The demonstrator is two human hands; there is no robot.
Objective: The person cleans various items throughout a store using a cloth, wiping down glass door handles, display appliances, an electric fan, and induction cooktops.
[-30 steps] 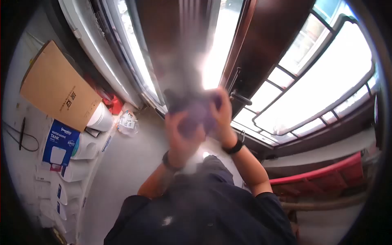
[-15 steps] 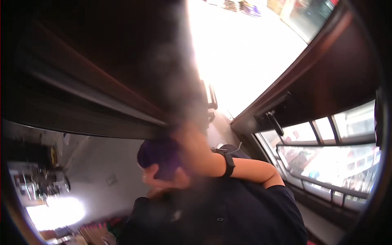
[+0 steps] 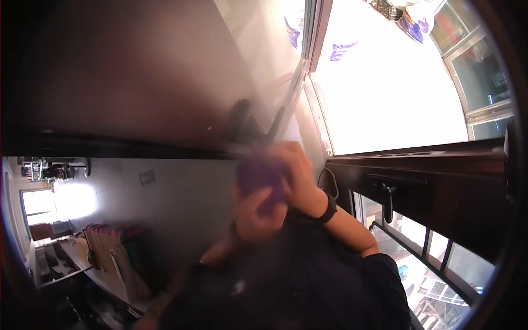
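The blurred purple bundle has shifted from left of centre to mid-frame within half a second; left hand and right hand both clasp it, so handling apparently continues.

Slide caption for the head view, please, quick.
Left hand and right hand hold a blurred purple object before a dark shirt, black handle at right.
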